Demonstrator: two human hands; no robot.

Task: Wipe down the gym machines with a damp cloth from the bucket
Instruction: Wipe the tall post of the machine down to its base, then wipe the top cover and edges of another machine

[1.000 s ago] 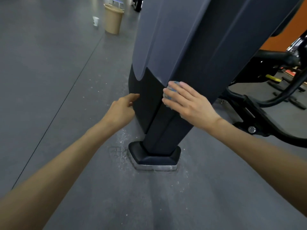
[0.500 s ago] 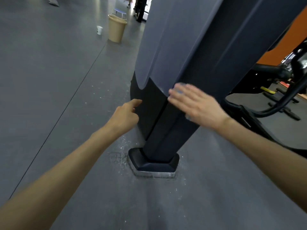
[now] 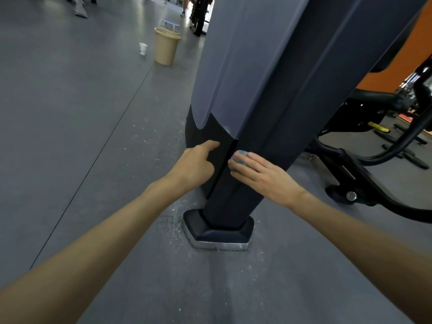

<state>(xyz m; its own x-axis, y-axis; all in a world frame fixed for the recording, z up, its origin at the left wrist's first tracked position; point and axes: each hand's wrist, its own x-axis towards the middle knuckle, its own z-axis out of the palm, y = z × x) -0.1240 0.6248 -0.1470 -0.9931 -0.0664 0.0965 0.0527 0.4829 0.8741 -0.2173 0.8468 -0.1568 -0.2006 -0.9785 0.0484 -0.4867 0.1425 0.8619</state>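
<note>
R hand [image 3: 261, 176]: palm down on the lower dark section of the machine column [image 3: 257, 78], fingers [image 3: 243, 170] straight and held close together, pressing the blue cloth [image 3: 240, 158] flat against the surface. Cloth is mostly covered; only a small blue patch shows at the fingertips, just beside the vertical seam btwn the two dark panels. L hand [image 3: 196, 167]: on the adjacent dark panel, left of the seam, one digit stretched out along the panel w/ its tip touching it, remaining fingers loosely curled, holding nothing. The two hands sit near each other, apart, one on each side of the seam. Column leans in view, grey upper shroud over darker lower part, and ends in a dark base foot [image 3: 219, 232] on a metal plate on the floor [image 3: 70, 113]; pale specks lie scattered on the floor around the foot. Beige bucket [image 3: 166, 46] stands upright on the floor well apart from the hands, far side of the column, w/ a white cup [image 3: 143, 48] just beside it on its left. Black tubular frame [image 3: 350, 164] w/ a silver bolt [image 3: 351, 195] sits to the right of the column. Orange wall [image 3: 409, 59] at upper right.
</note>
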